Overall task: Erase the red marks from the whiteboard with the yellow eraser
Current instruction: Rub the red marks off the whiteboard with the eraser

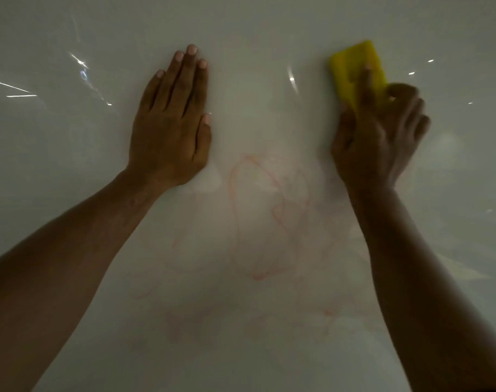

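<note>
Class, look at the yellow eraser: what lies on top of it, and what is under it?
The right hand grips the yellow eraser, one finger along its back. Under it is the whiteboard; any marks beneath are covered.

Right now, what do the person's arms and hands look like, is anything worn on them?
Both forearms are bare as far as the picture shows: no sleeves, watch, bracelet or gloves. The left hand shows short, pale fingernails and no rings. The right hand is blurred, so any ring or small detail there cannot be made out.
</note>
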Motion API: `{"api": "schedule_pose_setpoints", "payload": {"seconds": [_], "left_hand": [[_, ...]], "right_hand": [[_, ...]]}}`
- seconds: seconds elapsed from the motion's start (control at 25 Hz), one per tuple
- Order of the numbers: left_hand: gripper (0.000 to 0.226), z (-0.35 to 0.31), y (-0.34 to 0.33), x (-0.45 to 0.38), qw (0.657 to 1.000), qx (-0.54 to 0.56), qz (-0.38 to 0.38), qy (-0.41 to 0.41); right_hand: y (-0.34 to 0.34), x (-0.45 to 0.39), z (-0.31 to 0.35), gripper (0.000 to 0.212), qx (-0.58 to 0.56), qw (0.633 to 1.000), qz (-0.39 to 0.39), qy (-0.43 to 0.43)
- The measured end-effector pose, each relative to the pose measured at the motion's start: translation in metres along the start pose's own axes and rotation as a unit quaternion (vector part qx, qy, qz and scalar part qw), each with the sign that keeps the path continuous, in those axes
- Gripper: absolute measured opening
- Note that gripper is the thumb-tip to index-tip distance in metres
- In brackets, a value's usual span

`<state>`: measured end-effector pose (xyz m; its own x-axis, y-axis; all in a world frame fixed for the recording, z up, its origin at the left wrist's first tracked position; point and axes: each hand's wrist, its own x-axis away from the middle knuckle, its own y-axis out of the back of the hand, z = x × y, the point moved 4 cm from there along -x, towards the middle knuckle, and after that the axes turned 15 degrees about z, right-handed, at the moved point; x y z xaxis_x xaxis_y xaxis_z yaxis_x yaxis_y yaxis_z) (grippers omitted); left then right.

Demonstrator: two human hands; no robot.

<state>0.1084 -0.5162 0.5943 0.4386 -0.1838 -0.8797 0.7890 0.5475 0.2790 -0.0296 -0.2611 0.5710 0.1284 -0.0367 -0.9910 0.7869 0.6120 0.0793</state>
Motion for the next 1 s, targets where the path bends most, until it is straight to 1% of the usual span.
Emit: {"api": "schedule_pose_setpoints", "payload": {"seconds": [0.04,0.08,0.12,0.16,0.2,0.24,0.28,0.32,0.36,0.4,0.44,0.48,0.52,0.56,0.6,0.64,0.68,0.72,0.76,0.8,0.84,0.88,0.92,0.96,1.0], "left_hand": [[0.067,0.001,0.0,0.0,1.0,0.002,0.0,-0.001],[0.067,0.001,0.0,0.0,1.0,0.003,0.001,-0.001],[0.066,0.002,0.0,0.0,1.0,0.003,0.0,-0.002],[0.066,0.002,0.001,0.0,1.0,0.002,-0.003,-0.003],[0.066,0.002,0.001,0.0,1.0,0.002,-0.005,-0.005],[0.066,0.002,0.002,0.0,1.0,0.006,-0.005,-0.008],[0.067,0.002,0.002,0.0,1.0,0.012,-0.006,-0.009],[0.067,0.002,0.002,0.001,1.0,0.018,-0.006,-0.008],[0.067,0.002,0.001,0.001,1.0,0.02,-0.007,-0.005],[0.067,0.002,0.001,0.002,1.0,0.021,-0.008,-0.003],[0.067,0.001,0.001,0.002,1.0,0.021,-0.01,-0.002],[0.067,0.001,0.001,0.002,1.0,0.02,-0.015,-0.002],[0.066,0.001,0.001,0.003,1.0,0.02,-0.02,-0.002],[0.066,0.001,0.001,0.003,0.999,0.022,-0.023,-0.004],[0.066,0.001,0.001,0.003,0.999,0.024,-0.024,-0.007],[0.065,0.0,0.001,0.004,0.999,0.026,-0.025,-0.01],[0.065,0.0,0.001,0.004,0.999,0.028,-0.026,-0.011],[0.065,0.0,0.0,0.004,0.999,0.028,-0.027,-0.009],[0.065,0.001,0.0,0.005,0.999,0.028,-0.029,-0.007],[0.066,0.001,0.0,0.005,0.999,0.03,-0.031,-0.004],[0.066,0.0,0.0,0.005,0.999,0.034,-0.033,-0.004],[0.066,-0.001,-0.001,0.004,0.999,0.037,-0.038,-0.006],[0.066,0.0,-0.001,0.004,0.998,0.038,-0.043,-0.008],[0.065,0.0,-0.002,0.004,0.998,0.037,-0.049,-0.01],[0.065,0.002,-0.003,0.004,0.998,0.035,-0.053,-0.013]], "right_hand": [[0.0,0.003,-0.003,0.049,0.002,0.997,0.007,-0.08],[-0.004,0.009,0.008,0.051,-0.005,0.998,0.01,-0.069],[-0.008,0.018,0.03,0.05,-0.002,0.999,0.015,0.038],[-0.008,0.029,0.05,0.048,-0.005,0.985,0.029,0.171],[-0.01,0.033,0.051,0.046,0.011,0.967,0.033,0.253],[-0.008,0.03,0.035,0.045,0.012,0.965,0.044,0.258],[-0.01,0.019,0.005,0.047,-0.006,0.982,0.059,0.178],[-0.013,0.008,-0.032,0.052,-0.043,0.995,0.086,0.015],[-0.02,0.004,-0.066,0.06,-0.069,0.977,0.13,-0.153],[-0.02,0.008,-0.078,0.065,-0.051,0.958,0.148,-0.239],[-0.017,0.014,-0.067,0.064,-0.019,0.96,0.149,-0.236],[-0.012,0.018,-0.042,0.059,-0.009,0.984,0.105,-0.147],[-0.007,0.027,-0.01,0.05,-0.03,0.997,0.068,0.001],[-0.004,0.041,0.013,0.041,-0.034,0.987,0.057,0.143],[-0.003,0.051,0.023,0.036,-0.011,0.969,0.051,0.242],[0.001,0.05,0.016,0.033,0.012,0.963,0.05,0.264],[0.003,0.035,-0.006,0.033,0.017,0.977,0.045,0.209],[0.005,0.019,-0.032,0.038,0.012,0.995,0.036,0.087],[0.01,0.005,-0.058,0.047,0.004,0.997,0.031,-0.067],[0.011,0.002,-0.073,0.055,0.001,0.98,0.042,-0.193],[0.009,0.005,-0.07,0.059,0.004,0.969,0.054,-0.24],[0.007,0.006,-0.051,0.059,-0.008,0.976,0.063,-0.21],[0.006,0.01,-0.022,0.056,-0.027,0.991,0.056,-0.118],[0.006,0.019,0.009,0.049,-0.05,0.998,0.048,0.003],[0.004,0.032,0.034,0.043,-0.063,0.99,0.045,0.117]]}}
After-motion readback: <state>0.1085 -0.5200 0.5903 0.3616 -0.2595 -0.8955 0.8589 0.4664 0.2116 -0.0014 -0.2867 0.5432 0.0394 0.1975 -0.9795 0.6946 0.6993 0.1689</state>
